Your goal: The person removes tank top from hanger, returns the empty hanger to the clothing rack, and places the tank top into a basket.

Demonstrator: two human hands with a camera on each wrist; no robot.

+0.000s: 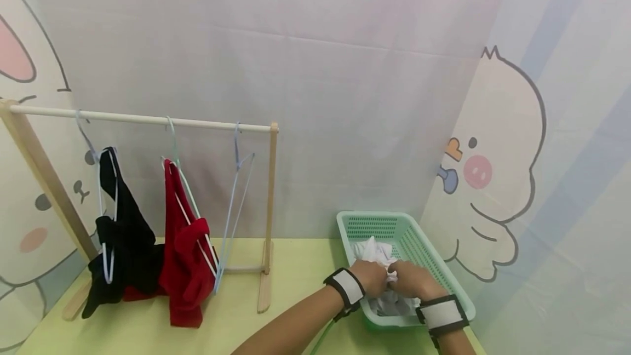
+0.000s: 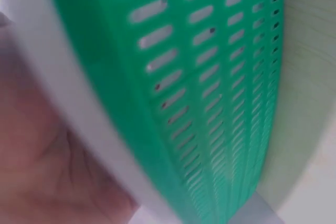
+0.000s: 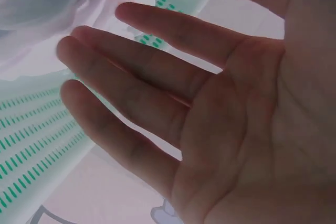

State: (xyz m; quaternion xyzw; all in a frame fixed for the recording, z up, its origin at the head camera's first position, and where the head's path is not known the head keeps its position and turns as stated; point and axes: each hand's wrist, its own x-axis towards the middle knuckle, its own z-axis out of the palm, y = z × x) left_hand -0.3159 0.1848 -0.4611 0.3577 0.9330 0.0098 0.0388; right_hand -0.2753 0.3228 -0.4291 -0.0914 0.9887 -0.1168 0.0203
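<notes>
White cloth lies bunched inside a light green plastic basket. My left hand reaches over the basket's near left side and grips the cloth, its fingertips hidden from the head view. In the left wrist view, part of the palm shows beside the slotted green basket wall. Close to the left hand, my right hand is at the same cloth. Seen from the right wrist, its fingers are spread and gently bent, the tips beside the white fabric.
A wooden rack with a white rail stands on the yellow-green table to the left. From it hang a black garment, a red garment and a bare bluish hanger. Printed curtains close off the back and right.
</notes>
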